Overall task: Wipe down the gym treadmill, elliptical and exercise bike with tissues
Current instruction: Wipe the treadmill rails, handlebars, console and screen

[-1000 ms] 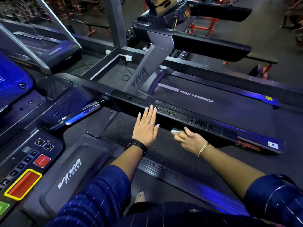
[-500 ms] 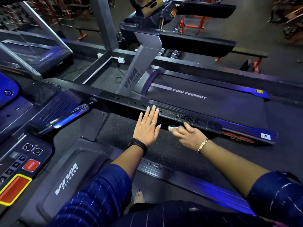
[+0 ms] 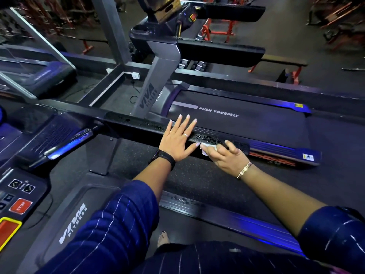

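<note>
A black handrail (image 3: 138,123) of the treadmill I stand on runs across the middle, dotted with water drops. My left hand (image 3: 177,139) lies flat on it with fingers spread and straight. Just to its right, my right hand (image 3: 225,155) holds a small white tissue (image 3: 209,147) and presses it on the wet rail. The console (image 3: 19,198) with a red STOP button sits at the lower left.
A second treadmill (image 3: 237,123) with a "PUSH YOURSELF" belt stands beyond the rail, its own armrest (image 3: 221,54) above. A third treadmill (image 3: 39,76) is at the far left. Red weight racks (image 3: 217,30) and a bench (image 3: 284,64) lie farther back.
My right hand with the tissue has slid left along the rail until it almost touches my left hand. The view has shifted slightly; my left hand stays on the rail.
</note>
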